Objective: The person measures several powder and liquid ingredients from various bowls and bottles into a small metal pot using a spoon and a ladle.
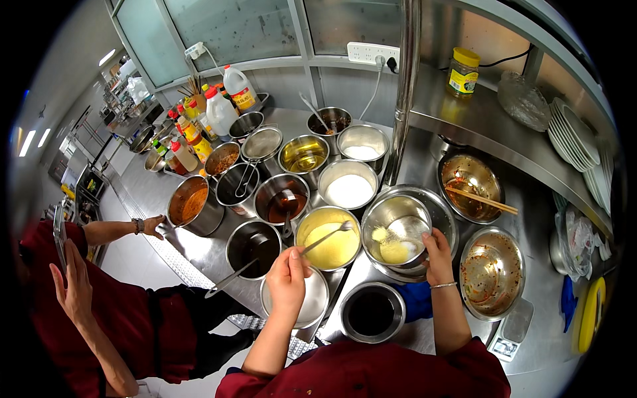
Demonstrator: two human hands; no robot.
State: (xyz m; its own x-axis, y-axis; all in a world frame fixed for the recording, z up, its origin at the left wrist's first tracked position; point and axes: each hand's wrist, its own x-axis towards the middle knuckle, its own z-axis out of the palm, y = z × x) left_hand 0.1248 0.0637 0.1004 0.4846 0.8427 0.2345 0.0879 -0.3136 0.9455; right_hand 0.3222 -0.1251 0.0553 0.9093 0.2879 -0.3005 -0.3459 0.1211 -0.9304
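Observation:
My left hand grips the handle of a metal spoon, whose bowl is over a steel pot of pale yellow powder. My right hand grasps the rim of a smaller steel pot, tilted above a wide steel basin. Inside that pot lie yellow powder and a little white powder beside it. Close to my left wrist stands a pot with whitish contents. A steel pot of dark liquid is nearest my body, with a blue cloth beside it.
Left stand several pots of sauces and oil, and pots of white powder. Stained steel bowls, one with chopsticks, and a small scale lie right. A co-worker stands left, one hand by a pot.

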